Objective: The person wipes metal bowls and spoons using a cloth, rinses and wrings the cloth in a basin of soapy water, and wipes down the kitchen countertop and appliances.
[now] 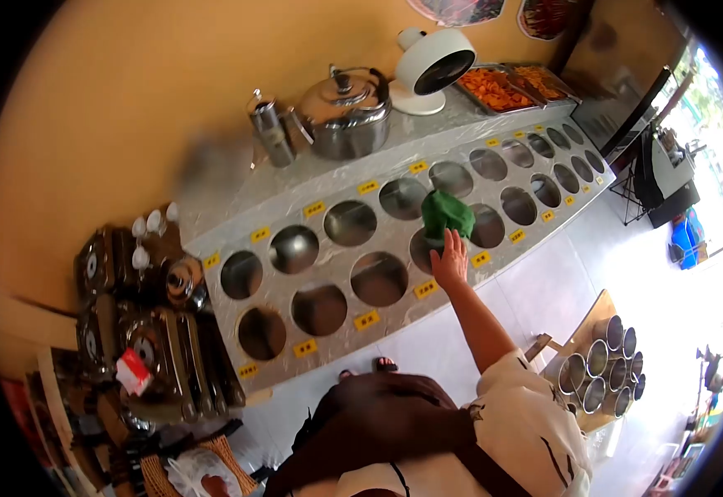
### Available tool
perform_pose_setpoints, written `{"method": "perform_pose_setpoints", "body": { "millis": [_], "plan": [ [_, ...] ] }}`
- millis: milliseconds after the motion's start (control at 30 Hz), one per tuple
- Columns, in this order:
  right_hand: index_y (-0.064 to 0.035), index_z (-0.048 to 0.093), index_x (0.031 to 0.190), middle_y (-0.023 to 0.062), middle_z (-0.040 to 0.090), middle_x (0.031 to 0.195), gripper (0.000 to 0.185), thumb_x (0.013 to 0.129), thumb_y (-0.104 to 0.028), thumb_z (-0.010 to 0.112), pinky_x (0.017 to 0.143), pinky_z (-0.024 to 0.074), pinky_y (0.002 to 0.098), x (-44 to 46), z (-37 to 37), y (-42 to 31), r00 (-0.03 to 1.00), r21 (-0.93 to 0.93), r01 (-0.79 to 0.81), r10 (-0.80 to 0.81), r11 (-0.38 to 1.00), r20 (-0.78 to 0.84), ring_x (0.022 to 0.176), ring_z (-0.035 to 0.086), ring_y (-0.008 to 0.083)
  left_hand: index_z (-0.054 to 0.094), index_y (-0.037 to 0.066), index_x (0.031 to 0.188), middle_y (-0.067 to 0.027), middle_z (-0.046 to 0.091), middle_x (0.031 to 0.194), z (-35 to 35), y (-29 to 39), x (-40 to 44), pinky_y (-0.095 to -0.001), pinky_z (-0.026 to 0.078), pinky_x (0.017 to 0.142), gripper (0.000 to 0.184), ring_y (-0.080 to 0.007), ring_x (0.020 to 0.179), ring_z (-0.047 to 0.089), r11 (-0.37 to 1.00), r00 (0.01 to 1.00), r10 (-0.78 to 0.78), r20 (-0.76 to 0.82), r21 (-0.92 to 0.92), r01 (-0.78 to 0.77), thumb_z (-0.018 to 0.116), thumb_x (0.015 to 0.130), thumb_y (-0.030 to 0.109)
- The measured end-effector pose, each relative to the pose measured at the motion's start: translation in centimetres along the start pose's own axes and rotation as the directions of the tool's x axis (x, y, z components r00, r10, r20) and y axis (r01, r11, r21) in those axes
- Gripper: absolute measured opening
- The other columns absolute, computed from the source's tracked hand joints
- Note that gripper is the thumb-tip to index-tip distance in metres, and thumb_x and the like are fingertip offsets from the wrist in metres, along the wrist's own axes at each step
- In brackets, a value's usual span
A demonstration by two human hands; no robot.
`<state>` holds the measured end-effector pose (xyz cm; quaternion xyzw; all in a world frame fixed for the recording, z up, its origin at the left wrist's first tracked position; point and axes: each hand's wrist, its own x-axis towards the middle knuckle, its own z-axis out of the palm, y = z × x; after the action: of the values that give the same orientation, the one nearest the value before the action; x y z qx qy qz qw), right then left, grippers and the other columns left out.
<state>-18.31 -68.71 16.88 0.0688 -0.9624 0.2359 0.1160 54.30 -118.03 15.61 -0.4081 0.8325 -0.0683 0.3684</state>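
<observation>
A crumpled green cloth (447,214) lies under the fingertips of my right hand (452,260), which reaches over the grey marbled counter (403,311). Two rows of round holes run along this counter, with yellow labels beside them. The cloth is between holes near the middle and partly covers one or more rims. The fingers of my right hand are stretched and touch the cloth's lower edge; whether they pinch it is too small to tell. My left hand does not show.
On the raised ledge stand a metal kettle (349,124), a metal cylinder (273,137), a white lamp-like device (436,65) and trays of orange food (496,89). Dark stoves (159,356) are stacked at left. Metal cups (597,359) stand on a wooden stool at right.
</observation>
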Motion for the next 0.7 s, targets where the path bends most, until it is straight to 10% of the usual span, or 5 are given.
{"method": "perform_pose_setpoints", "body": {
  "millis": [167, 267, 467, 633, 700],
  "plan": [
    [-0.0135, 0.018, 0.138, 0.0163, 0.025, 0.14, 0.08, 0.074, -0.021, 0.065, 0.088, 0.0427, 0.0438, 6.8, 4.8, 2.4, 0.964, 0.06, -0.264, 0.262, 0.963, 0.045, 0.118, 0.038, 0.0359, 0.063, 0.006, 0.101, -0.0156, 0.061, 0.101, -15.2, 6.8, 5.2, -0.0418, 0.042, 0.085, 0.029, -0.0337, 0.096, 0.055, 0.945, 0.945, 0.326, -0.043, -0.005, -0.326, 0.055, 0.079, 0.024],
    [-0.0136, 0.015, 0.139, 0.0151, 0.034, 0.134, 0.086, 0.072, -0.023, 0.067, 0.086, 0.0443, 0.0439, 8.6, 6.9, 4.7, 0.972, -0.073, -0.223, 0.228, 0.972, 0.061, 0.112, 0.043, 0.0349, 0.06, 0.0, 0.1, -0.0173, 0.062, 0.096, -26.7, 16.2, 5.1, -0.0358, 0.045, 0.079, 0.027, -0.0278, 0.091, 0.059, 0.669, 0.924, 0.241, -0.296, -0.639, -0.379, 0.053, 0.082, 0.019],
    [-0.009, 0.057, 0.092, 0.0085, 0.056, 0.098, 0.017, 0.078, -0.011, 0.048, 0.082, 0.0408, 0.0402, 10.4, 5.5, 5.1, 0.984, -0.392, -0.124, 0.164, 0.912, 0.068, 0.098, 0.053, 0.0266, 0.046, -0.004, 0.122, -0.0175, 0.055, 0.116, -38.0, 29.5, 4.0, -0.0293, 0.04, 0.09, 0.04, -0.0214, 0.108, 0.052, 0.132, 0.778, 0.514, -0.362, -0.862, -0.489, 0.054, 0.086, 0.012],
    [-0.0068, 0.061, 0.085, 0.0096, 0.062, 0.087, 0.016, 0.073, -0.016, 0.058, 0.075, 0.0437, 0.0421, 11.7, 6.7, 9.0, 0.98, 0.297, -0.2, 0.185, 0.934, 0.079, 0.087, 0.058, 0.0305, 0.039, -0.005, 0.126, -0.0185, 0.044, 0.128, -39.2, 37.9, 3.8, -0.031, 0.031, 0.099, 0.045, -0.0228, 0.119, 0.041, 0.057, 0.746, 0.526, -0.408, -0.858, -0.51, 0.053, 0.086, 0.009],
    [-0.001, 0.061, 0.09, 0.0093, 0.063, 0.081, 0.017, 0.077, -0.012, 0.06, 0.068, 0.0469, 0.0347, 12.1, -0.4, 7.0, 0.96, 0.891, -0.28, 0.107, 0.357, 0.258, 0.075, 0.059, 0.0216, 0.032, 0.007, 0.135, -0.0145, 0.031, 0.138, -39.2, 41.5, 3.7, -0.0426, 0.026, 0.101, 0.056, -0.0248, 0.125, 0.031, -0.009, 0.813, 0.485, -0.321, -0.932, -0.363, 0.053, 0.088, 0.028]
  ]
}}
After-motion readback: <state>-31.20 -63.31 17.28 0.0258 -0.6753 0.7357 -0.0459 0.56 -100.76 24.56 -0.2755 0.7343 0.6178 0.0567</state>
